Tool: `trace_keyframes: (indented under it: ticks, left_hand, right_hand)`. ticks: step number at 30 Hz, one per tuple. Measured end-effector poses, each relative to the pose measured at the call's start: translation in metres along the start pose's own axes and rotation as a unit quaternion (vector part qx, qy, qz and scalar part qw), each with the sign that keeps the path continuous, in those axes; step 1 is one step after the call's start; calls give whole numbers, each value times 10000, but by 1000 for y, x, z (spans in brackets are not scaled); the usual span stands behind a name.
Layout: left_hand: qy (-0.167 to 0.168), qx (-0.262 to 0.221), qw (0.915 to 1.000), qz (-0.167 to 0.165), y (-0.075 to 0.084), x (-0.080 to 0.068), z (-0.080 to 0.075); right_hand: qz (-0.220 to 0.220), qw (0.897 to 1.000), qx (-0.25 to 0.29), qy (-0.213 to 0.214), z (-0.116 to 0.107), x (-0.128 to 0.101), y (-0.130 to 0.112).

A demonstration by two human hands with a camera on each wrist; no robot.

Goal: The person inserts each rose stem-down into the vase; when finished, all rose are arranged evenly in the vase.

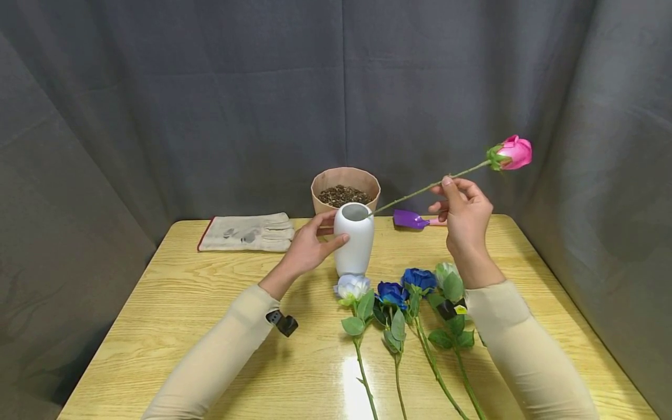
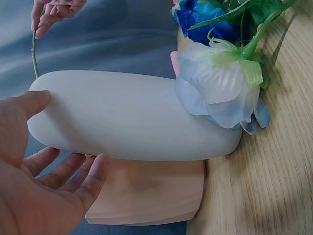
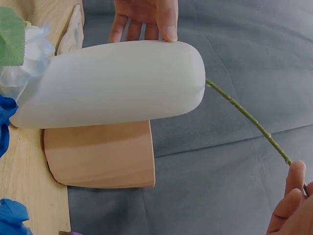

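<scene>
A white vase (image 1: 354, 248) stands upright on the table. My left hand (image 1: 313, 244) holds its upper left side, thumb at the front and fingers round the back; the left wrist view shows the thumb on the vase (image 2: 122, 115) near the rim. My right hand (image 1: 466, 214) pinches the green stem of a pink rose (image 1: 515, 153) between thumb and fingers. The rose slants, bloom up to the right, and its stem (image 3: 249, 117) runs down to the vase mouth. The stem's lower end is at the rim; how far inside it reaches is hidden.
White and blue artificial flowers lie in front, among them a white one (image 1: 353, 287) by the vase base and a blue one (image 1: 392, 294). Behind the vase is a soil-filled pot (image 1: 321, 204). A glove (image 1: 247, 232) lies left, a purple trowel (image 1: 409, 219) right.
</scene>
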State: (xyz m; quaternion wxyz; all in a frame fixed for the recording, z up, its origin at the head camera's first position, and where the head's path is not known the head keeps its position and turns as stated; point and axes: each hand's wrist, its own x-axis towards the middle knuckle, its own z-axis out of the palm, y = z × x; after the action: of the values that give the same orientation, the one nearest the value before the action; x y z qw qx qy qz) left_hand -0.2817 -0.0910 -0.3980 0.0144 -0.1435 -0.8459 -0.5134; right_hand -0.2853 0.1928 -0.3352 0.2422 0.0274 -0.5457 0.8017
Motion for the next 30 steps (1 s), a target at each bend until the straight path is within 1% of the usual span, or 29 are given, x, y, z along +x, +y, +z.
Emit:
trace_keyframes:
  ticks: [6, 12, 17, 21, 26, 30]
  left_hand:
    - [-2, 7, 10000, 6, 0, 0, 0]
    - [53, 24, 10000, 35, -2, 1, 1]
    - [55, 21, 10000, 4, -2, 1, 1]
    - [28, 13, 10000, -8, -2, 2, 1]
    - [11, 34, 10000, -28, -1, 1, 0]
    - [-2, 38, 10000, -47, -2, 1, 0]
  right_hand:
    - [-214, 9990, -329, -192, 8, -3, 5]
    - [-244, 9966, -676, -401, 16, -8, 11]
    - [-235, 9954, -756, -546, 22, -9, 18]
    - [-135, 9939, -870, -668, 25, -12, 23]
    - [21, 9933, -814, -822, 30, -16, 30]
    - [-28, 9929, -796, -889, 35, -17, 36]
